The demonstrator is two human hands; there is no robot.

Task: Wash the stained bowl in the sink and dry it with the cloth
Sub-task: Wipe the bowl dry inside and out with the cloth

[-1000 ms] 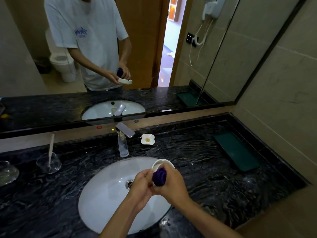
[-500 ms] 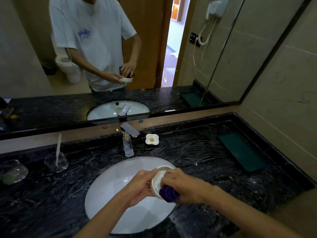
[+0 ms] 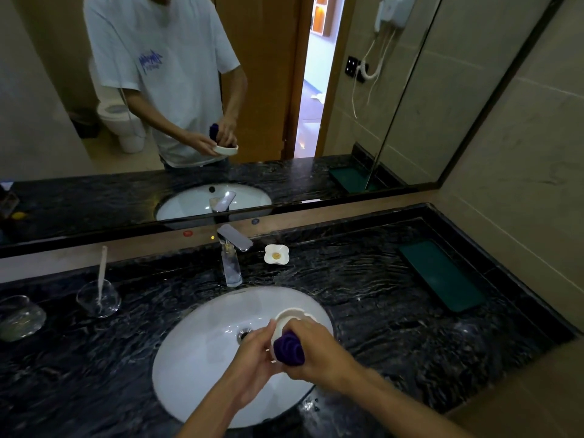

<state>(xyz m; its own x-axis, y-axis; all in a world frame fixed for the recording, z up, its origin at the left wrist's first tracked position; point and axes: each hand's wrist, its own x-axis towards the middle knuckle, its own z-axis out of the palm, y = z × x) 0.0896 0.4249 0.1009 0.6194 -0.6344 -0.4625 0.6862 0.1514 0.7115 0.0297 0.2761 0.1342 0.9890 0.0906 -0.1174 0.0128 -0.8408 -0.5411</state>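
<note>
Left hand (image 3: 257, 352): gripping the small white bowl (image 3: 292, 317) by its side, fingers closed on it, holding it tilted above the white oval sink (image 3: 202, 358).

Right hand (image 3: 319, 352): clamping a bunched purple cloth (image 3: 289, 348) and pressing it against the bowl, the cloth sitting between the two hands.

Sink drain (image 3: 244, 335): lying just left of and below the left hand's fingertips.

Chrome faucet (image 3: 232, 259): standing beyond both hands at the far rim of the sink, its flat lever pointing right.

Small white flower-shaped dish (image 3: 276, 254): resting on the dark marbled surface (image 3: 379, 298) beyond the right hand, beside the faucet, showing a yellowish spot in its middle.

Clear glass (image 3: 98, 298) with a pale stick standing in it: sitting far left of the left hand; a second glass vessel (image 3: 19, 317) sitting further left.

Dark green tray (image 3: 441, 275): lying far right of the right hand, near the wall.

Mirror (image 3: 316, 90): reflecting the person holding bowl and cloth.
</note>
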